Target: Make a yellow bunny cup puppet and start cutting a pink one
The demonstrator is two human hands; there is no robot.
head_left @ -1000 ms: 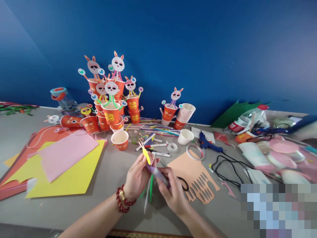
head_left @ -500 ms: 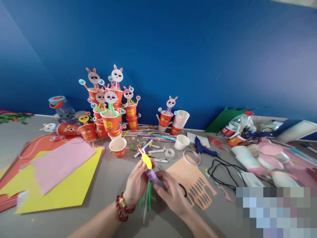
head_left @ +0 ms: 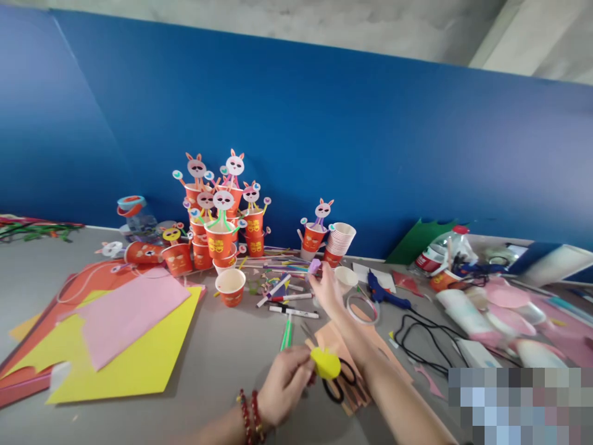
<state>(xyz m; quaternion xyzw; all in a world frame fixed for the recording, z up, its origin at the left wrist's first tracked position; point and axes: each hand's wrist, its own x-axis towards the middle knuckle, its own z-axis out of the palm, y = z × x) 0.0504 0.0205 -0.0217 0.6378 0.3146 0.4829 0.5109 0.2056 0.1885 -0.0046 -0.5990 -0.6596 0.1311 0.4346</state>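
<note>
Right hand (head_left: 330, 293) farther over grey table (head_left: 210, 358) toward blue wall (head_left: 278, 111), seemingly around purple tube (head_left: 314, 266); left hand (head_left: 283, 382) tight on yellow cutout (head_left: 327, 363).

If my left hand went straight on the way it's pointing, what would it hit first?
Likely the black scissor handles, just past the yellow cutout in your left hand. Depth is unclear, though: held higher, it might pass over them and meet your right forearm.

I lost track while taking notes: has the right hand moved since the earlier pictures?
Yes, forward: the right hand was well short of the white cup; now it overlaps that cup's left edge in view.
</note>
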